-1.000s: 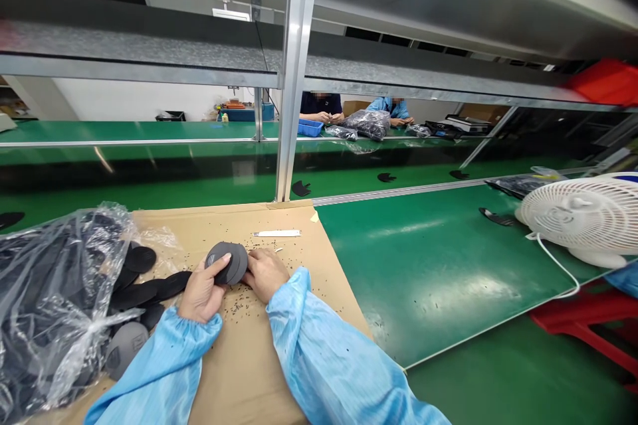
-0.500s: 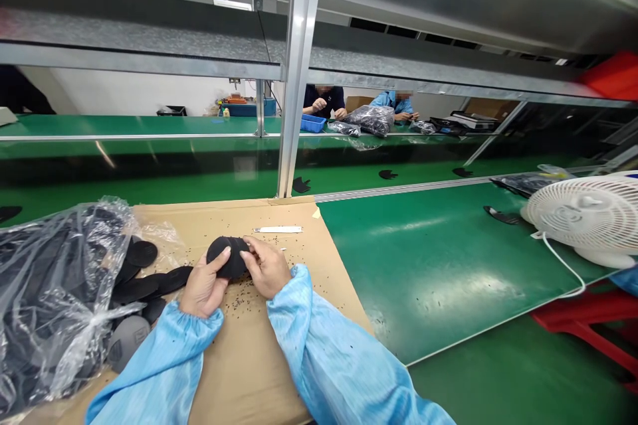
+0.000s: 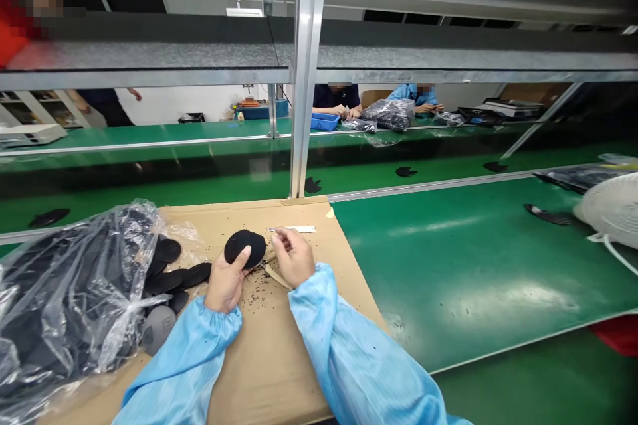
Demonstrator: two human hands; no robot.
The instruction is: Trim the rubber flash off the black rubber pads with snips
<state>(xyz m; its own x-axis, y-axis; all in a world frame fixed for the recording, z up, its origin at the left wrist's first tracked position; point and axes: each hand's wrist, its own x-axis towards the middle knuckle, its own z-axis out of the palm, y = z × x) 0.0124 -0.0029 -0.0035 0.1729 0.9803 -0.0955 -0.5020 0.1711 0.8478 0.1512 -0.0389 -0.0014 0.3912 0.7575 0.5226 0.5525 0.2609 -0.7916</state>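
A round black pad [image 3: 244, 249] is in my left hand [image 3: 226, 282], gripped with the thumb on top and fingers underneath. My right hand [image 3: 295, 259] is just right of the pad with curled fingers. It appears closed around small pliers [image 3: 274, 272] with spread beige handles, partly hidden by the hand. Their jaws lie close to the pad's right edge. Just beyond my right fingers, a white utility knife [image 3: 302, 229] lies on the cardboard [image 3: 259, 352]. Small black scraps [image 3: 256, 292] are scattered under the hands.
Left of my arm, a clear plastic bag [image 3: 74, 305] bulges with black pads; more loose pads [image 3: 169, 279] spill beside it. A metal post [image 3: 304, 73] rises behind the cardboard. On the right are a green table [image 3: 438, 279] and a white fan [image 3: 613, 212]. People sit across the line.
My right hand has come off the pad and moved a little right, exposing the pliers. The left hand still holds the pad. The view has turned left.
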